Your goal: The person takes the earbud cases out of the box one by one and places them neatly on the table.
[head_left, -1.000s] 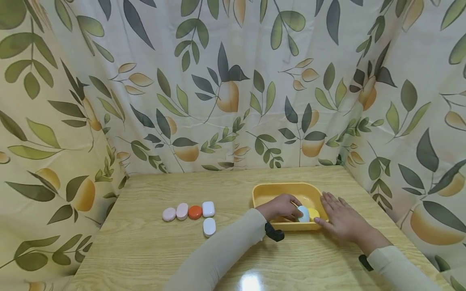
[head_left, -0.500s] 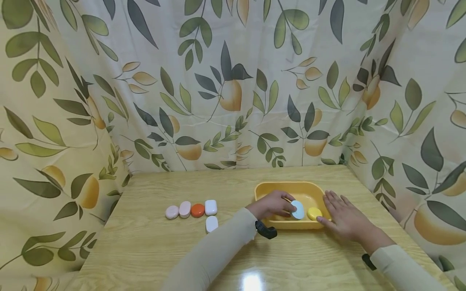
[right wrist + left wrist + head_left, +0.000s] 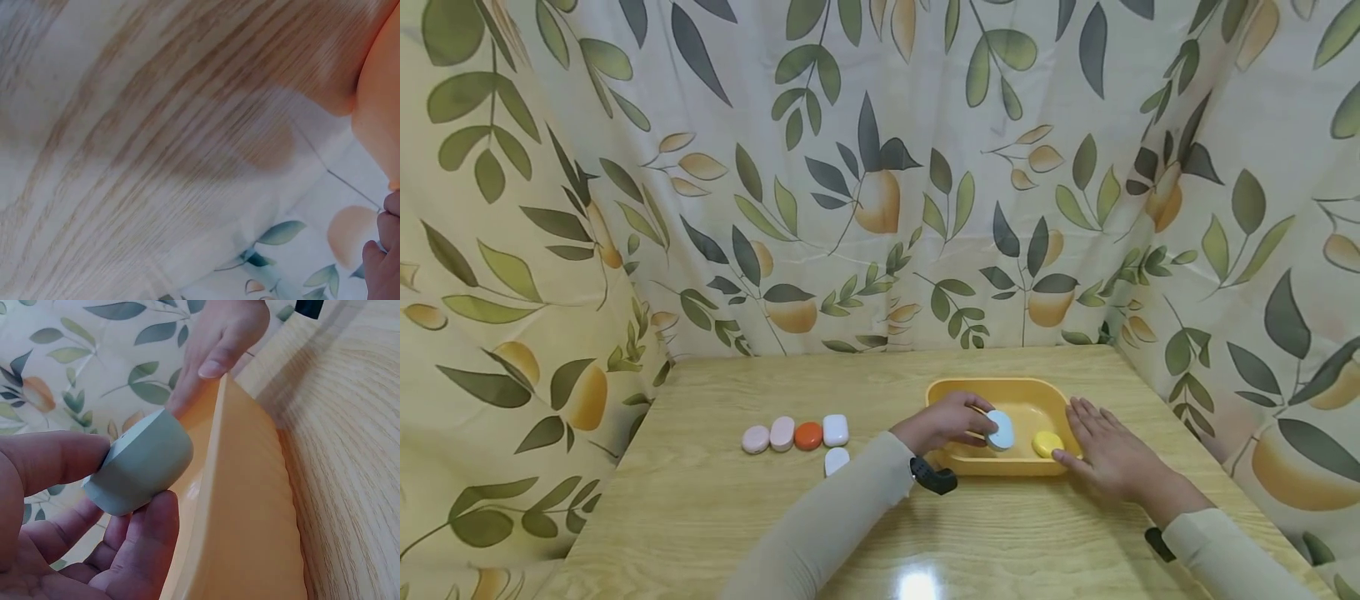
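Note:
My left hand (image 3: 951,419) pinches a light blue, rounded block with a flat face (image 3: 1000,431) between thumb and fingers. It is held tilted over the yellow-orange tray (image 3: 1018,468). Close up in the left wrist view, the block (image 3: 150,465) shows a smooth curved side, the thumb on one edge and fingertips beneath. A round yellow piece (image 3: 1047,444) lies in the tray's right part. My right hand (image 3: 1108,450) rests on the tray's right rim with fingers straight, the thumb near the front corner. Only a few of its fingers show at the right wrist view's edge.
To the left on the wooden table (image 3: 700,517) stands a row of small rounded pieces: a pale pink one (image 3: 756,439), a longer pink one (image 3: 782,433), a red one (image 3: 808,436) and a white one (image 3: 836,430). Another white piece (image 3: 837,460) is partly behind the left sleeve. Patterned curtains enclose the table.
My left hand has moved left with the light blue block, away from the yellow piece, which now shows fully. The right hand stays on the rim.

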